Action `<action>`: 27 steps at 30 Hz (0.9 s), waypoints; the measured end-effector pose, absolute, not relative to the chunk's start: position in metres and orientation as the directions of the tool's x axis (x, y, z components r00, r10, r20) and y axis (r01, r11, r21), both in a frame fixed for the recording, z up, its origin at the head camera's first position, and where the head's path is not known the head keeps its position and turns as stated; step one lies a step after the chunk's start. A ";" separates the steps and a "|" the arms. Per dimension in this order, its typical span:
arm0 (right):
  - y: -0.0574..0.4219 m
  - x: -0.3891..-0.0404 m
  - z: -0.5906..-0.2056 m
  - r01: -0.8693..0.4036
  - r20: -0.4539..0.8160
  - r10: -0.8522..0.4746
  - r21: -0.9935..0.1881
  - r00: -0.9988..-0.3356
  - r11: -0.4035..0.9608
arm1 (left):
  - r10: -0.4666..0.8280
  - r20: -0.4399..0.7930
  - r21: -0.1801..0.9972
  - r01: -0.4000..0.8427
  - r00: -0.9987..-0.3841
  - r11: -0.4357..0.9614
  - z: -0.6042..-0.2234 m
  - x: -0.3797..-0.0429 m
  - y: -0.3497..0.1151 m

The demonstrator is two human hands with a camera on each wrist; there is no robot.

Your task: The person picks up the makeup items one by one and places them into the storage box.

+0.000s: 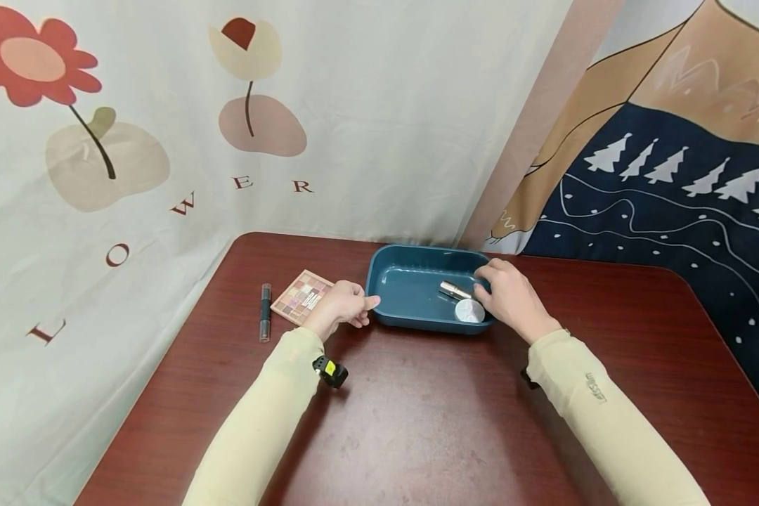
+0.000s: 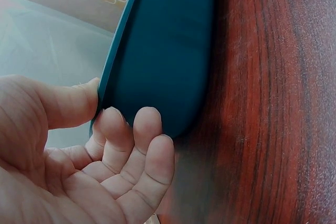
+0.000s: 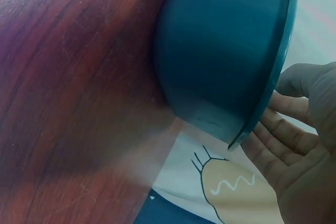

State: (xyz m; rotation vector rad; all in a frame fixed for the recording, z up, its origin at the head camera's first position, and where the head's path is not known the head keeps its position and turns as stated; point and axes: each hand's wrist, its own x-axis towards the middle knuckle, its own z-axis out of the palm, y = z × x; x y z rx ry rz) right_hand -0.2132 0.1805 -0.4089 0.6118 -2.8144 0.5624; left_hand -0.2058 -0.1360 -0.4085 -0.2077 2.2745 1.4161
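A blue rectangular tray (image 1: 411,325) sits at the back of the table. My left hand (image 1: 344,307) grips its left end, the thumb (image 2: 76,103) at the rim and bent fingers against the outer wall, as the left wrist view shows. At the opposite end my right hand (image 1: 512,295) holds the rim between thumb and fingers. Inside the tray, toward the right, lie a shiny lipstick tube (image 1: 455,290) and a round silver disc-shaped case (image 1: 469,310). In the right wrist view the tray's outer wall (image 3: 220,51) hides what lies inside.
Left of the tray lies an eyeshadow palette (image 1: 300,295), partly behind my left hand. Beside it is a slim dark stick with clear ends (image 1: 265,313). The reddish-brown table (image 1: 430,422) meets a flower-printed curtain (image 1: 367,140) at the back.
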 end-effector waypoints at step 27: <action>0.204 -0.188 -0.415 -0.253 0.194 -0.184 -0.444 -0.964 0.859 | 0.104 -0.463 0.803 -0.367 -0.880 0.469 -0.409 -0.207 -0.137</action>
